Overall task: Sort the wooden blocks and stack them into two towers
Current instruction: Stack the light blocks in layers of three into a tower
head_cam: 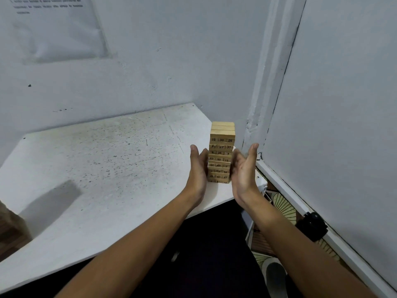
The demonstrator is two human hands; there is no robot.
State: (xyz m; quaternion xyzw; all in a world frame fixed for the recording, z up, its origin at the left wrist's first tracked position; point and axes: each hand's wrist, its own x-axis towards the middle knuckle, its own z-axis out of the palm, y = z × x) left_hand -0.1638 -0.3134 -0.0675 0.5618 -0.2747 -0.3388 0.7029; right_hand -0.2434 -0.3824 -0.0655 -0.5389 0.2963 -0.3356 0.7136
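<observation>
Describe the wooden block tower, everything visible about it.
The wooden block tower is one upright stack of pale, light-wood blocks laid three to a layer, with black numbers printed on the ends facing the camera, such as 22, 30 and 26 in the top numbered row. The top layer shows long plain faces. It stands near the right corner of the white table, close to the wall. The left hand and right hand flank its lower half, fingers straight; whether the palms touch it is unclear.

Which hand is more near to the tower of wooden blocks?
Left. The left hand lies flat against the tower of wooden blocks; the right hand appears just apart.
</observation>
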